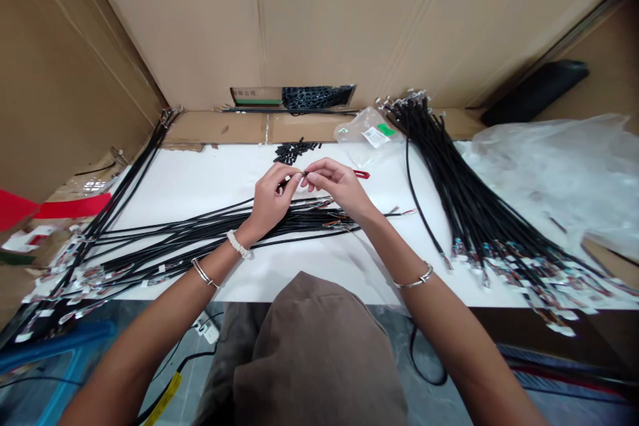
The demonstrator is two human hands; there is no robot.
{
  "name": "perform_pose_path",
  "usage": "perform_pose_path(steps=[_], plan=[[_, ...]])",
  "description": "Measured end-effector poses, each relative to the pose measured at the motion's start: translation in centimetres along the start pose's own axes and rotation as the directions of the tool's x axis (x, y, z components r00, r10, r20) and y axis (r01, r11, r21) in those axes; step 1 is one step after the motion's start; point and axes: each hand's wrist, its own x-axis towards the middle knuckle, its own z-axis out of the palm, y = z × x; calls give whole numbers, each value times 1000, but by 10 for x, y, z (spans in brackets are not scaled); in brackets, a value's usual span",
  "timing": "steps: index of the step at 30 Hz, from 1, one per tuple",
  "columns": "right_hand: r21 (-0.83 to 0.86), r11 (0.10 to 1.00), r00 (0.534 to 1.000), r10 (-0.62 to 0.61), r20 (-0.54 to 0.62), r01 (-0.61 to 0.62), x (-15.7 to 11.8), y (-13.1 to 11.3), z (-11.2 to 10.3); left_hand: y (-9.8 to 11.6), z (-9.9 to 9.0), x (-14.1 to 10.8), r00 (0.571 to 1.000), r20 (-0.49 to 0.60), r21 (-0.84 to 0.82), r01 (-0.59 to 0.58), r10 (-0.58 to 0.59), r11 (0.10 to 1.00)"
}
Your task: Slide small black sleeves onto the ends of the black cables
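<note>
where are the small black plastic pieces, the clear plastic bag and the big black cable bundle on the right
small black plastic pieces [292, 152], head view, middle of the heap
clear plastic bag [357, 135], head view, film left of the white label
black cable bundle [452, 193], head view, cables midway along the bundle

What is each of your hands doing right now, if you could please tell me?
Left hand: closed, pinching a thin black cable.
Right hand: closed, fingertips pinching the same thin black cable.
</note>
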Motion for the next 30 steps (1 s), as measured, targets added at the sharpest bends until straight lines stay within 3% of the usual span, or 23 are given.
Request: perform_pose_path(steps=[11,17,20,24,30], plan=[[-33,999,1000,-13,-7,13,-2,-5,1,-3,-3,-1,995,70,123,-84,75,989],[-349,930,992,-126,-12,114,-5,-12,2,-7,-5,0,987,152,145,-80,58,986],[-466,871,984,-178,-4,155,-5,-12,2,-9,-6,1,985,170,91,-24,9,996],[-527,834,981,-193,-1,164,-4,-7,3,-12,-9,0,970,208,-37,136,-126,990],[-598,782,978,-205,23,178,-3,2,5,-14,-22,5,905,364,-80,268,-222,960]])
